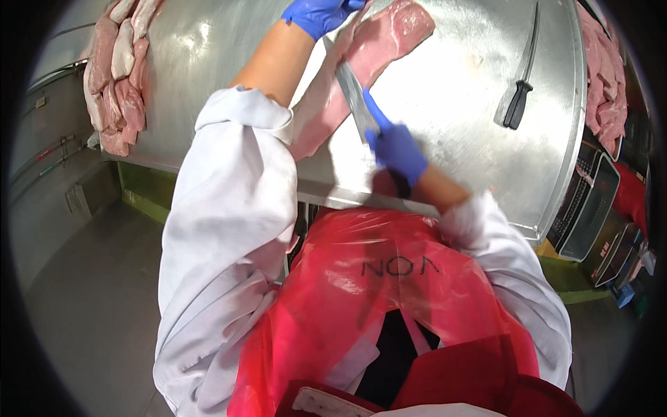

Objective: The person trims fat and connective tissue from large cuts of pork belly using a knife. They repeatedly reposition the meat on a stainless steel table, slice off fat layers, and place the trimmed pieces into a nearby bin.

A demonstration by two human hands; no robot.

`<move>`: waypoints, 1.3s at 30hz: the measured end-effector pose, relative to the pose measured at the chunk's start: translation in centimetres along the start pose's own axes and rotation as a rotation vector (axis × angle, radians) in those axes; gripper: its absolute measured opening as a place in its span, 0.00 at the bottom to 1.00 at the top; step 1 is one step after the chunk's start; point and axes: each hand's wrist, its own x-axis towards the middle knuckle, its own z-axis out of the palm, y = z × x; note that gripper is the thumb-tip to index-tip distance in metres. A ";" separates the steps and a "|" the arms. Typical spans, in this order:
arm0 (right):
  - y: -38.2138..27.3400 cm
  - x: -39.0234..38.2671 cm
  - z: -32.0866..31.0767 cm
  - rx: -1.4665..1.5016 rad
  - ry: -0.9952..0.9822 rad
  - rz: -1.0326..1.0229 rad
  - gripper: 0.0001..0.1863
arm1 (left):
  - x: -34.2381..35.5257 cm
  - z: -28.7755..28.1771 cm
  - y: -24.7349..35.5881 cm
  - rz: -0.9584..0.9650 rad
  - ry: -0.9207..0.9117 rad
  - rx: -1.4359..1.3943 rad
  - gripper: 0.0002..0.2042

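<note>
A long pale pink pork loin (379, 45) lies slantwise on the metal table, partly behind my left forearm. My right hand (399, 149), in a blue glove, is closed round the handle of a knife (356, 97), with the index finger stretched along it. The blade reaches across the loin, and its tip shows at the loin's left side. At the upper edge of the view, my left hand (321, 15), also blue-gloved, is closed on a thin strip at the loin's far left edge. The picture's edge cuts off part of its fingers.
A sharpening steel (515, 101) with a black handle lies on the right of the metal table (208, 83). Several meat pieces (114, 76) are heaped at the left edge. More meat (606, 83) sits beyond the right edge, above a grey crate (594, 205).
</note>
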 end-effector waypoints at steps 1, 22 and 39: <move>-1.1 1.6 -0.5 0.115 -0.028 -0.009 0.41 | -1.0 0.3 0.4 0.044 -0.011 0.050 0.07; -4.5 3.5 2.5 0.217 -0.100 0.126 0.39 | -4.7 4.6 7.5 0.206 0.096 -0.054 0.06; -7.9 10.1 3.8 0.424 -0.077 0.026 0.42 | -23.8 -9.4 -1.4 -0.260 0.220 1.783 0.19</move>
